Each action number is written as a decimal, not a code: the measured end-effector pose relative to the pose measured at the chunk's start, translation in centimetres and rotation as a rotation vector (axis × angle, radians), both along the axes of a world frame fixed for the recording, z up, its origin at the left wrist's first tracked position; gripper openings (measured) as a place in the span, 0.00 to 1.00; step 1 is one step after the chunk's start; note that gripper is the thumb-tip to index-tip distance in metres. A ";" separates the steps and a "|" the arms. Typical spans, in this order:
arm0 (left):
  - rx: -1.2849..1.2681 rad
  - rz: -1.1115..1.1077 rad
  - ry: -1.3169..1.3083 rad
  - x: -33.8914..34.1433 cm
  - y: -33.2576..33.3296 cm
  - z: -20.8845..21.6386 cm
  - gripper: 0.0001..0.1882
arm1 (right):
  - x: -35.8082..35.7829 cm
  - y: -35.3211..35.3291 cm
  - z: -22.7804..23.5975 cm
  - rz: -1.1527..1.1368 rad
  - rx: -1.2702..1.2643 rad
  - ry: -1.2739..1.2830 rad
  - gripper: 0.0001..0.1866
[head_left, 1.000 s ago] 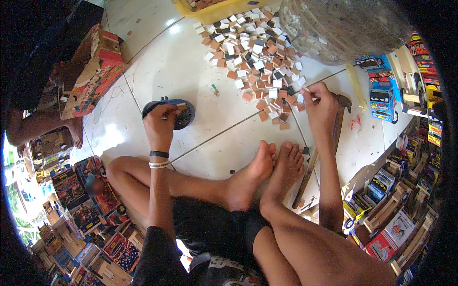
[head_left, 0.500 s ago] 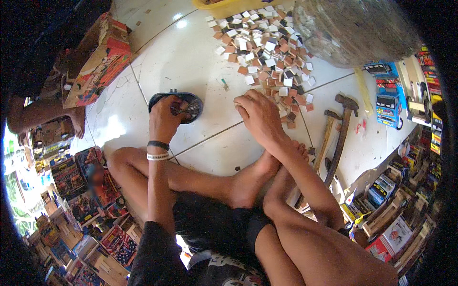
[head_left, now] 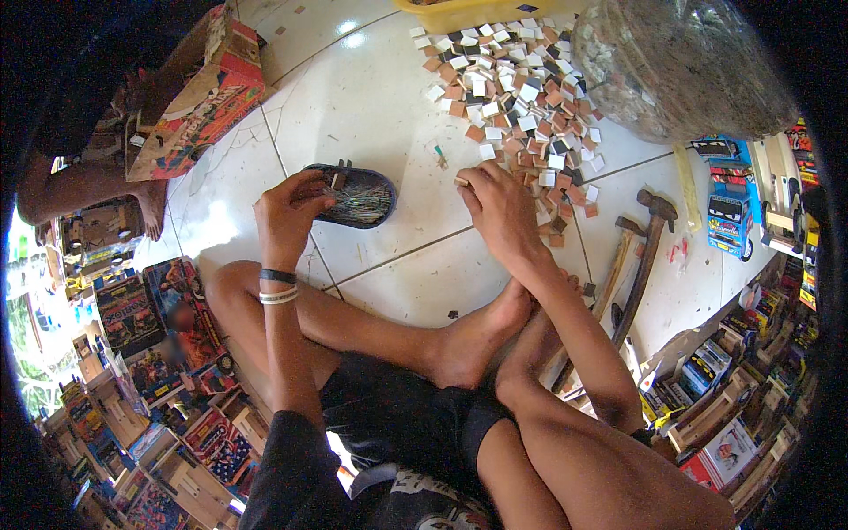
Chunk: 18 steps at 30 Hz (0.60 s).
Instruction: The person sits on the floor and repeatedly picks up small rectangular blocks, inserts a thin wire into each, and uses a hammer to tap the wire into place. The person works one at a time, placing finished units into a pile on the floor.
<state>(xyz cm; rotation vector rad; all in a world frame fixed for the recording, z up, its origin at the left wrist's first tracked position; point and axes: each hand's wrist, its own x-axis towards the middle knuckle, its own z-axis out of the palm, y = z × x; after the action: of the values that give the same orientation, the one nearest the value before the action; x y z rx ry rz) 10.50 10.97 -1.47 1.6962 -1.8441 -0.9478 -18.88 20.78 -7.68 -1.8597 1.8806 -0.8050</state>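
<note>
My left hand (head_left: 291,212) is at the left end of a dark oval dish (head_left: 390,200), thumb and fingers drawn together in a pinch; what they hold, if anything, is too small to make out. Inside the dish lie many thin nails (head_left: 360,203). My right hand (head_left: 502,208) pinches a small square tile (head_left: 462,182), of which only a pale edge shows past the fingers. Just beyond that hand spreads a loose heap of small square tiles (head_left: 530,93) in white, brown and black.
Two hammers (head_left: 649,238) lie to my right. A large plastic-wrapped bundle (head_left: 680,71) and a yellow tub (head_left: 459,16) stand at the back. Toy wooden trucks (head_left: 729,208) crowd both sides. Another person's foot (head_left: 152,208) is near a red cardboard box (head_left: 199,110) at left.
My left hand has come out of the dish to its left end, so the nails show more. My right hand keeps its pinch. The whole view has shifted slightly.
</note>
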 end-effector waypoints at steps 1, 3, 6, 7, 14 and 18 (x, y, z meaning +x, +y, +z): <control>-0.040 -0.018 0.018 0.5 0.0 0.0 0.15 | 0.0 0.0 0.1 -0.005 -0.002 -0.005 0.07; -0.090 -0.012 -0.004 1.3 -0.1 -0.1 0.13 | -0.1 -0.1 0.3 -0.010 0.002 -0.011 0.08; -0.034 0.086 0.236 1.9 -0.1 -0.1 0.10 | -0.1 -0.1 0.4 -0.010 -0.006 -0.015 0.08; -0.053 0.081 0.250 1.9 -0.1 -0.1 0.10 | -0.1 -0.1 0.4 -0.013 -0.024 -0.015 0.08; 0.010 0.133 0.598 0.1 0.7 -0.1 0.11 | 0.0 -0.1 0.2 -0.031 -0.031 -0.001 0.06; -0.074 0.085 0.621 -2.2 1.6 -0.8 0.10 | 0.0 -0.2 -0.1 -0.048 -0.021 -0.023 0.05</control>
<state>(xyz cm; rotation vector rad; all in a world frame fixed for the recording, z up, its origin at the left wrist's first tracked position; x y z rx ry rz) 8.26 12.57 -2.28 1.2319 -1.3627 -1.1858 -18.88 20.62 -7.83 -1.8158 1.9159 -0.8613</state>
